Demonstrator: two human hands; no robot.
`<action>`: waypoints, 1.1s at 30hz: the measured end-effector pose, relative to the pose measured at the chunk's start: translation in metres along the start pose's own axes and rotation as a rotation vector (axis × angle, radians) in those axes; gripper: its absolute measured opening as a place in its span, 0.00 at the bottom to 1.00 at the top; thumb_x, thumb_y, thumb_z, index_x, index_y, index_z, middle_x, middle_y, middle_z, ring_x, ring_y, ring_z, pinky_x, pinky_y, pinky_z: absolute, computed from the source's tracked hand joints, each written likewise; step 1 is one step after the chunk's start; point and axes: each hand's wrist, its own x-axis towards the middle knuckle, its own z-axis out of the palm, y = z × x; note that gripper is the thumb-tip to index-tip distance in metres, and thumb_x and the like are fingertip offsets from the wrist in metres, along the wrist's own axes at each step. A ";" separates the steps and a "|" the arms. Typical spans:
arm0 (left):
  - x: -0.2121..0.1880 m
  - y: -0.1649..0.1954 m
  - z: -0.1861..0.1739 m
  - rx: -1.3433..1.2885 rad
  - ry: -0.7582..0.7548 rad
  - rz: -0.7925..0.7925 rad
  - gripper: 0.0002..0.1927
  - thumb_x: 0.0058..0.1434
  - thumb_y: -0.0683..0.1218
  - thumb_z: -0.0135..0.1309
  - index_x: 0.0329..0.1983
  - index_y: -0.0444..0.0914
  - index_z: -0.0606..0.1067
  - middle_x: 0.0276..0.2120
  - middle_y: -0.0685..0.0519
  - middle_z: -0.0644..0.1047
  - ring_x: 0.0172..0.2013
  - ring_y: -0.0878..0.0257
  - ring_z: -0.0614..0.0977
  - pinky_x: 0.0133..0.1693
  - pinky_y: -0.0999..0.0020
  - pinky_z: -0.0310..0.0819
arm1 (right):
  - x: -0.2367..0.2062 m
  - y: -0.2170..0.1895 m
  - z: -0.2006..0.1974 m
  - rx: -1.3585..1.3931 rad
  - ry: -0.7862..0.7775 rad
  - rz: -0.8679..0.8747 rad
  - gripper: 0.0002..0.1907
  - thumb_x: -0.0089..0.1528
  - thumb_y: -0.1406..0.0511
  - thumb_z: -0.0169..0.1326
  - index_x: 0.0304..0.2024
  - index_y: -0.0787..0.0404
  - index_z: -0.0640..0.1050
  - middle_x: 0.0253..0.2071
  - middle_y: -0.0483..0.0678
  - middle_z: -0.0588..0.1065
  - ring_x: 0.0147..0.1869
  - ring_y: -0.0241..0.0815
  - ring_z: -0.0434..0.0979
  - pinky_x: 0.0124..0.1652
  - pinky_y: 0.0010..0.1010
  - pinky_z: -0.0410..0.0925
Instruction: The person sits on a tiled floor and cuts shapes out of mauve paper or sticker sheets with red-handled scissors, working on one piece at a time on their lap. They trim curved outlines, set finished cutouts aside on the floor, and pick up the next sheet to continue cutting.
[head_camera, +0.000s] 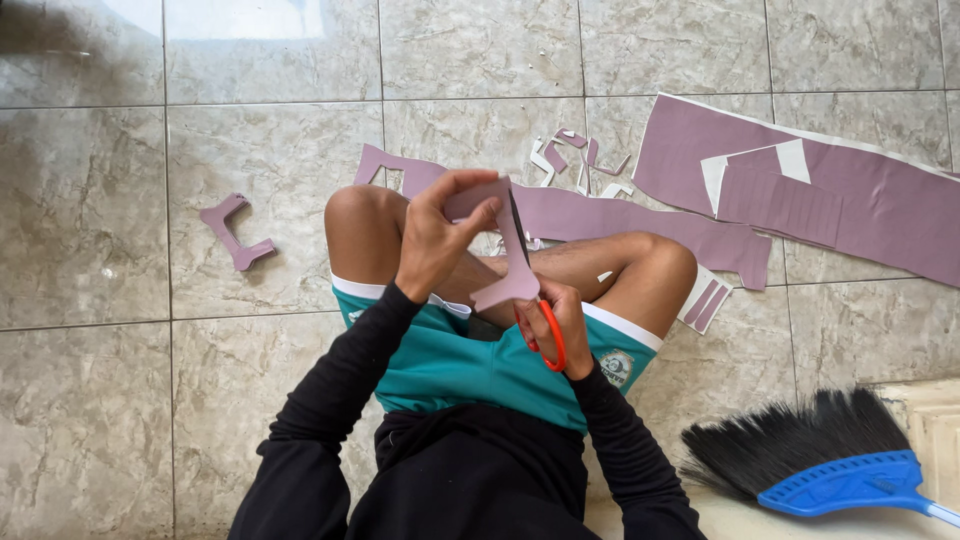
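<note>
I sit cross-legged on a tiled floor. My left hand (437, 238) pinches the top of a mauve cut-out paper shape (506, 285) held over my lap. My right hand (566, 328) grips orange-handled scissors (548, 335), whose blade runs up along the shape's right edge. The blades are mostly hidden behind the paper.
A finished mauve cut-out (238, 232) lies on the floor to the left. Large mauve paper sheets (860, 195) and small offcuts (575, 160) spread beyond my knees to the right. A blue broom with black bristles (812, 458) lies at the lower right.
</note>
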 end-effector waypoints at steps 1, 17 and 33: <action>-0.004 0.003 0.002 0.045 0.012 0.010 0.15 0.65 0.41 0.61 0.54 0.34 0.78 0.42 0.50 0.84 0.41 0.66 0.87 0.44 0.73 0.85 | 0.004 -0.002 -0.001 -0.012 -0.024 -0.043 0.18 0.67 0.61 0.48 0.45 0.72 0.78 0.16 0.41 0.66 0.17 0.29 0.63 0.20 0.22 0.58; -0.027 -0.005 0.024 -0.065 0.036 -0.017 0.15 0.64 0.41 0.62 0.53 0.33 0.79 0.41 0.52 0.81 0.40 0.70 0.83 0.43 0.75 0.81 | 0.008 0.002 0.018 0.199 0.087 0.001 0.17 0.69 0.64 0.47 0.51 0.73 0.76 0.25 0.40 0.65 0.27 0.30 0.65 0.29 0.22 0.63; -0.018 0.002 0.007 -0.089 -0.112 -0.098 0.29 0.60 0.41 0.64 0.63 0.32 0.68 0.40 0.49 0.82 0.39 0.68 0.85 0.40 0.74 0.84 | 0.009 0.003 0.001 -0.005 0.061 -0.212 0.19 0.71 0.59 0.48 0.50 0.71 0.77 0.29 0.41 0.72 0.29 0.29 0.67 0.29 0.22 0.63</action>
